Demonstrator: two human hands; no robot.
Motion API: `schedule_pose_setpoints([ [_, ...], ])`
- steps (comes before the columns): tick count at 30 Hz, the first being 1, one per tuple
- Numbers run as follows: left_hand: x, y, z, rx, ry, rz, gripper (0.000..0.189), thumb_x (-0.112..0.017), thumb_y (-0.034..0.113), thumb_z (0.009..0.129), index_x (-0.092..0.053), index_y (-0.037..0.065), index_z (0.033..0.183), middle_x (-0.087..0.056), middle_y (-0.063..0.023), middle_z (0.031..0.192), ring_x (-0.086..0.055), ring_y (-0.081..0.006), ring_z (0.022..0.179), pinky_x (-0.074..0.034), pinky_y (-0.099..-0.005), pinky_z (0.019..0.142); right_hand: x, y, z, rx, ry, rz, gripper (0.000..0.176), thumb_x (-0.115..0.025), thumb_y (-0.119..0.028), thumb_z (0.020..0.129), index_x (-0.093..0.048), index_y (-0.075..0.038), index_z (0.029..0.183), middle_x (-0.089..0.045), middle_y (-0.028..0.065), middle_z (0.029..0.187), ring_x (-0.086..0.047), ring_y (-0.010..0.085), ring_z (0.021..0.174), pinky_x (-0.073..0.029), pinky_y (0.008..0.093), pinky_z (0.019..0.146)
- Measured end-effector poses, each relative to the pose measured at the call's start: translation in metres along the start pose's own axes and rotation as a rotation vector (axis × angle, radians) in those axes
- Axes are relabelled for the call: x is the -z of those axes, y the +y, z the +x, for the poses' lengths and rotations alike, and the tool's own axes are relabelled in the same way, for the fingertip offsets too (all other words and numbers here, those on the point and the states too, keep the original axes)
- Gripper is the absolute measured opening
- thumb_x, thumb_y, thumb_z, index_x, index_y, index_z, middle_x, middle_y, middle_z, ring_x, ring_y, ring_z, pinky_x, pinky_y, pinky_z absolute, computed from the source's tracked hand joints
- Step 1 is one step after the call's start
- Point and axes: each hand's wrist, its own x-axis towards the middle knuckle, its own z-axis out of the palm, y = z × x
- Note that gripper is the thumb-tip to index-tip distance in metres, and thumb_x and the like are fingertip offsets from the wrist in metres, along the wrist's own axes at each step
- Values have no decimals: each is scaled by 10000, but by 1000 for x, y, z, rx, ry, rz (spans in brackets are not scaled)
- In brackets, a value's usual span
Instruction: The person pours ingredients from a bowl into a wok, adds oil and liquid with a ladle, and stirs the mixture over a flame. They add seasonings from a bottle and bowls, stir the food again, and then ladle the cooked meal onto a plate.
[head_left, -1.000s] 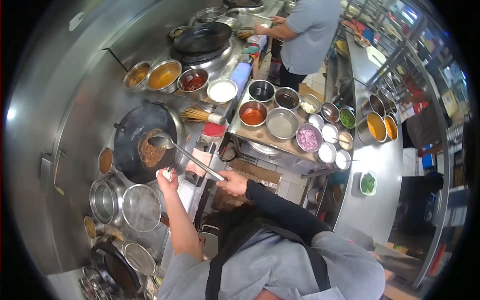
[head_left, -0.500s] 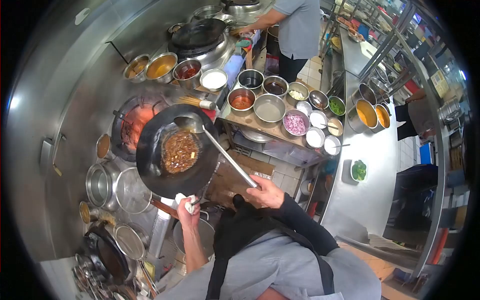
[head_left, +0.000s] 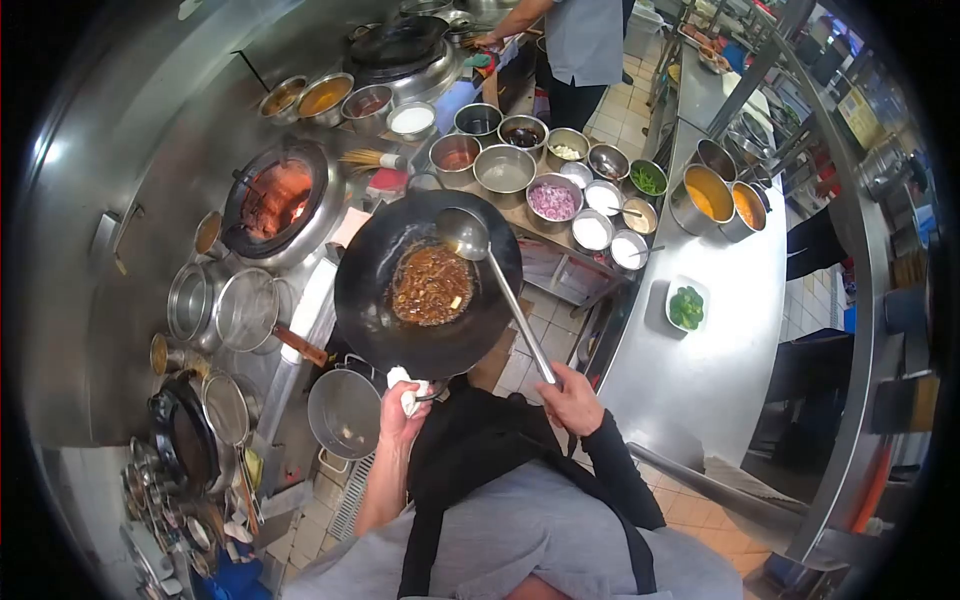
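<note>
My left hand (head_left: 403, 412) is closed round the handle of a black wok (head_left: 365, 300), with a white cloth (head_left: 412, 388) between. Brown, glossy food (head_left: 430, 285) lies in the middle of the wok. The steel handle of a ladle (head_left: 520, 325) is gripped in my right hand (head_left: 573, 402); its bowl rests inside the wok's upper part, beside the food. The wok is held in the air, to the right of the glowing burner (head_left: 275, 200).
Pots of sauces and chopped onion (head_left: 554, 199) stand beyond the wok. On the steel counter (head_left: 640, 390) at right is a bowl of green vegetables (head_left: 686, 307). A strainer (head_left: 247, 308) and stockpot (head_left: 345, 410) are at left. Another person (head_left: 585, 45) stands at the top.
The wok, held by my left hand, has moved right and away from the burner, which now shows fully. My right hand and the ladle have moved right too. The view has shifted.
</note>
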Motion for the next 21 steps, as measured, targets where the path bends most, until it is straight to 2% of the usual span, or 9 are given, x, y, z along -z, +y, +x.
schedule_pose_setpoints([
  [3, 18, -24, -11, 0, 27, 63, 224, -612, 140, 895, -580, -35, 1031, -672, -199, 853, -563, -184, 542, -406, -253, 400, 16, 31, -16, 73, 99, -214, 342, -640, -215, 986, -615, 11, 1240, -547, 26, 624, -537, 136, 461, -436, 306, 445],
  [4, 26, -34, -11, -27, 107, 115, 218, -612, 143, 898, -581, -31, 1026, -679, -201, 842, -588, -191, 544, -411, -258, 396, 22, 44, -17, 56, 86, -233, 335, -633, -220, 989, -625, 24, 1218, -575, 56, 628, -565, 136, 465, -439, 319, 445],
  [6, 16, -32, -27, -6, 52, 152, 144, -617, 86, 903, -572, -15, 995, -664, -167, 796, -582, -175, 540, -380, -249, 400, 21, 46, -26, -7, 103, -257, 337, -638, -220, 978, -615, 47, 1182, -605, 121, 642, -624, 219, 521, -478, 374, 509],
  [9, 9, -29, -40, 4, 60, 239, 145, -619, 87, 895, -589, -21, 986, -666, -166, 781, -575, -167, 525, -376, -247, 397, 14, 91, -18, 241, 240, -360, 309, -642, -215, 964, -591, 62, 1091, -619, 185, 663, -663, 332, 621, -502, 447, 603],
  [12, 14, -25, -45, 43, 54, 305, 152, -617, 83, 885, -592, -27, 987, -669, -170, 782, -573, -164, 523, -375, -248, 396, -12, 76, -32, 174, 313, -430, 300, -631, -202, 958, -564, 62, 1082, -633, 251, 718, -670, 444, 738, -503, 503, 699],
  [15, 21, -23, -47, 64, 32, 327, 157, -626, 80, 873, -588, -23, 984, -670, -172, 780, -571, -165, 521, -372, -255, 393, -44, 77, -34, 155, 308, -583, 316, -615, -188, 966, -566, 49, 1169, -650, 278, 766, -675, 468, 768, -507, 517, 716],
  [18, 42, -23, -41, 92, -1, 347, 157, -633, 89, 873, -586, -14, 982, -671, -169, 780, -577, -167, 525, -371, -261, 392, -62, 77, -44, 125, 132, -638, 365, -612, -172, 968, -557, 33, 1266, -658, 287, 794, -674, 486, 803, -510, 522, 733],
  [19, 47, -23, -40, 88, 13, 345, 148, -633, 91, 873, -586, -10, 970, -670, -167, 772, -580, -170, 527, -369, -264, 391, -60, 82, -50, 226, 107, -688, 374, -616, -163, 969, -559, 25, 1287, -661, 291, 809, -679, 484, 817, -514, 531, 743],
  [21, 52, -13, -42, 124, -1, 361, 148, -632, 92, 873, -585, -14, 965, -668, -166, 767, -578, -172, 524, -370, -261, 388, -54, 76, -69, 249, 80, -659, 381, -616, -160, 969, -556, 22, 1298, -662, 298, 823, -675, 492, 829, -516, 532, 748],
])
